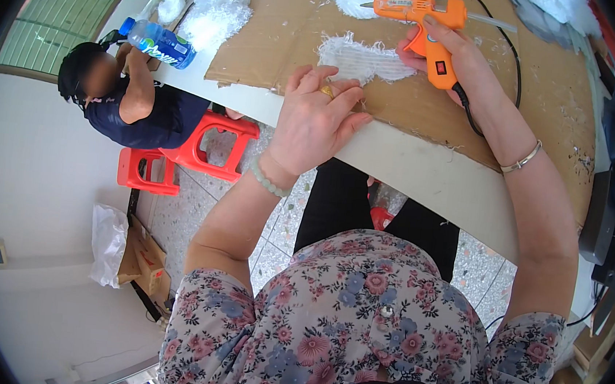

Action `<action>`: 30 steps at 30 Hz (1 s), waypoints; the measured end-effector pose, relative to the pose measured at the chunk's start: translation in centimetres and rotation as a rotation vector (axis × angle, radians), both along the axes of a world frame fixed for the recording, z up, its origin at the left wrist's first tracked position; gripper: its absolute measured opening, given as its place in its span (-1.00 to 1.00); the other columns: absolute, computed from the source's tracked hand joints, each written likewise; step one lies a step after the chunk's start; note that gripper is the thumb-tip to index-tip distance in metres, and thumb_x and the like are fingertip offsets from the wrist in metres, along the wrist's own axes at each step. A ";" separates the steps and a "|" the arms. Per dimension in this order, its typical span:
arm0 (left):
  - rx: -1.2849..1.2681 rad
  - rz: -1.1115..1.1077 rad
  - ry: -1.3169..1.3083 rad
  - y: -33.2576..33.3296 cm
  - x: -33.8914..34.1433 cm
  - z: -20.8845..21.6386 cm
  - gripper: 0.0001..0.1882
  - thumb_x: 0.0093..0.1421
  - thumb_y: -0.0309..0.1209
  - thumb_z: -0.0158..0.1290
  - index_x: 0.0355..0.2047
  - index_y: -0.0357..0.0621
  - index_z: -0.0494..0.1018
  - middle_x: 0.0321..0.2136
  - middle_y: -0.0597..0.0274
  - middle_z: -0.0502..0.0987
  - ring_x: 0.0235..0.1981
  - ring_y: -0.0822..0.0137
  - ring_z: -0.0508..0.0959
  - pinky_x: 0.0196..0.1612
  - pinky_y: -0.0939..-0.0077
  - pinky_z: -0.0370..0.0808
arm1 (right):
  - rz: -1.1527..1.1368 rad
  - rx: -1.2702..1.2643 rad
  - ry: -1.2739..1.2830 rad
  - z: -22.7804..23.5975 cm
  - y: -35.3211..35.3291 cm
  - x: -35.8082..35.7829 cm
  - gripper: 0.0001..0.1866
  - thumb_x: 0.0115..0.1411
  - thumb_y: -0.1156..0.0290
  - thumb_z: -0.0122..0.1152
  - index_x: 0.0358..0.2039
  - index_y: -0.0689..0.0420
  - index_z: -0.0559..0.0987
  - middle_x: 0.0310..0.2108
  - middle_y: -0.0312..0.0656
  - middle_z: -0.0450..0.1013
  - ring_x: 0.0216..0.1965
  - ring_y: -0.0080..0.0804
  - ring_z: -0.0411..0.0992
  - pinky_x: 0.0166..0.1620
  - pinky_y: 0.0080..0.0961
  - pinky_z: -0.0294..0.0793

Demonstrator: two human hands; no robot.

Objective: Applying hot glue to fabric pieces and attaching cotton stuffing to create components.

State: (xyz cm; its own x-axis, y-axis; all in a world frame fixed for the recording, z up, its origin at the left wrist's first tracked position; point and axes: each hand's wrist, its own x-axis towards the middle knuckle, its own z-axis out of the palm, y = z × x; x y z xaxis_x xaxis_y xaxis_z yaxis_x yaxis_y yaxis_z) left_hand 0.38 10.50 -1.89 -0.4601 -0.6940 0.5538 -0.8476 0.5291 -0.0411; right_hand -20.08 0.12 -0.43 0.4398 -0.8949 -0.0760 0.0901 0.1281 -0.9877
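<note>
My right hand [460, 55] is wrapped round the handle of an orange hot glue gun [411, 8], its nozzle aimed left. A clear glue stick [492, 22] pokes out of its back end. Below the gun lies a flat piece of white fluffy mesh fabric [363, 59] with frayed edges, which the fingertips of my right hand reach at its right end. My left hand [321, 116] is by the fabric's lower left corner, fingers loosely bent and the thumb apart from them. I see nothing held in it, though fine threads lie close to its fingertips.
Brown cardboard [431, 119] covers the white table [398, 160]. More white fluffy material [218, 5] lies at the far left, near a blue-capped bottle [161, 43]. The gun's black cord [517, 71] loops past my right wrist. A person [140, 97] sits at left beside red stools [213, 143].
</note>
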 end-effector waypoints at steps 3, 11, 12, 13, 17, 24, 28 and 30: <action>0.062 0.021 0.030 -0.5 0.1 0.1 -0.80 0.08 -0.35 0.12 -0.34 -0.21 0.51 -0.33 0.17 0.56 -0.28 0.23 0.50 -0.10 0.36 0.37 | -0.027 0.003 -0.021 0.4 0.4 0.1 -0.46 0.21 0.00 0.02 0.01 0.19 0.36 -0.16 -0.17 0.45 -0.13 -0.43 0.49 -0.40 -0.78 0.42; 0.350 0.115 1.114 -0.8 3.2 -0.2 -0.79 0.21 -0.36 0.01 -0.26 -0.24 0.51 -0.33 0.19 0.56 -0.24 0.37 0.49 -0.09 0.53 0.35 | 0.010 0.036 -0.034 0.2 -0.1 -0.1 -0.45 0.20 0.02 0.05 0.02 0.20 0.35 -0.14 -0.18 0.43 -0.14 -0.41 0.48 -0.27 -0.74 0.43; 0.211 0.036 0.783 -0.8 3.2 -0.3 -0.80 0.17 -0.37 0.04 -0.27 -0.23 0.51 -0.32 0.16 0.56 -0.23 0.27 0.50 -0.08 0.45 0.36 | 0.010 0.040 -0.005 0.4 0.1 -0.1 -0.45 0.20 0.02 0.05 0.02 0.20 0.35 -0.15 -0.18 0.43 -0.14 -0.40 0.48 -0.24 -0.72 0.43; 0.074 -0.039 0.451 -0.8 3.1 -0.4 -0.80 0.14 -0.38 0.06 -0.27 -0.22 0.51 -0.31 0.14 0.57 -0.23 0.17 0.50 -0.06 0.38 0.36 | 0.014 0.038 -0.006 0.3 0.1 0.1 -0.45 0.20 0.02 0.05 0.02 0.20 0.35 -0.15 -0.18 0.43 -0.14 -0.40 0.48 -0.24 -0.72 0.43; 0.012 0.047 -0.043 -0.2 0.3 -0.1 -0.79 0.08 -0.41 0.09 -0.27 -0.20 0.49 -0.30 0.10 0.56 -0.19 0.02 0.48 -0.03 0.22 0.34 | -0.039 0.053 -0.078 0.3 0.3 0.3 -0.60 0.24 0.10 -0.01 -0.17 0.21 0.44 -0.29 -0.20 0.46 -0.20 -0.43 0.47 -0.09 -0.56 0.46; 0.152 0.053 0.597 -0.6 2.6 0.0 -0.80 0.09 -0.51 0.06 -0.25 -0.22 0.48 -0.26 0.09 0.55 -0.15 0.06 0.47 -0.08 0.23 0.40 | -0.048 0.070 -0.080 0.5 0.5 0.2 -0.62 0.25 0.13 -0.02 -0.18 0.22 0.44 -0.27 -0.18 0.45 -0.21 -0.43 0.47 -0.09 -0.56 0.46; 0.110 0.115 0.557 -1.1 3.1 -0.4 -0.80 0.14 -0.55 0.00 -0.21 -0.24 0.47 -0.30 0.08 0.56 -0.16 0.09 0.48 -0.11 0.32 0.41 | -0.058 0.077 -0.061 0.7 0.5 0.2 -0.63 0.25 0.13 -0.02 -0.18 0.21 0.45 -0.27 -0.19 0.45 -0.20 -0.43 0.47 -0.08 -0.55 0.45; 0.087 0.109 0.295 -1.5 2.7 -0.7 -0.80 0.15 -0.56 -0.02 -0.20 -0.23 0.46 -0.29 0.08 0.55 -0.19 0.12 0.50 -0.13 0.37 0.42 | 0.016 0.063 -0.037 -0.2 -0.3 0.1 -0.43 0.20 -0.02 0.04 0.05 0.14 0.33 -0.10 -0.18 0.40 -0.14 -0.42 0.50 -0.31 -0.77 0.43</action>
